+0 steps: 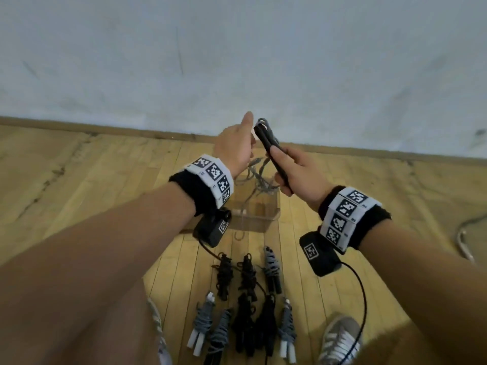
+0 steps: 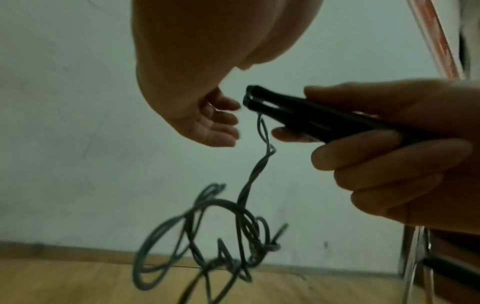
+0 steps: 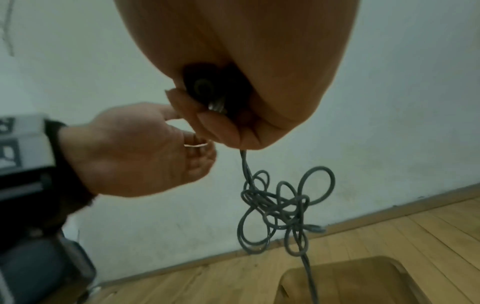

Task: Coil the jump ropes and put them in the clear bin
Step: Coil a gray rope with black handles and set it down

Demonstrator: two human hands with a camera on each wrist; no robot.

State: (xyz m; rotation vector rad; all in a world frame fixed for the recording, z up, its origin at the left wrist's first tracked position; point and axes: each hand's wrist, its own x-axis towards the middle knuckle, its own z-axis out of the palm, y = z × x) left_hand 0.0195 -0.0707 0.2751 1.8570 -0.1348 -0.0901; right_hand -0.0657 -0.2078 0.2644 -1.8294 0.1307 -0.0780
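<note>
My right hand (image 1: pixel 295 172) grips the two black handles (image 1: pixel 268 146) of a jump rope side by side, tilted up toward the wall. Their tips (image 2: pixel 259 98) point at my left hand (image 1: pixel 238 146), whose fingers (image 2: pixel 223 123) are loosely curled just beside the tips and hold nothing. From the handles the grey rope (image 2: pixel 233 222) hangs in tangled loops (image 3: pixel 280 203) and trails down toward the clear bin (image 1: pixel 263 219), which stands on the wooden floor below my hands near the wall. The handles' butt ends (image 3: pixel 205 86) show inside my right fist.
Several coiled jump ropes, black (image 1: pixel 247 275) and grey (image 1: pixel 203 320), lie in rows on the floor between my shoes (image 1: pixel 340 338). A pale wall and baseboard (image 1: pixel 131 130) lie just behind the bin. A metal tube (image 1: pixel 463 241) curves in at the right edge.
</note>
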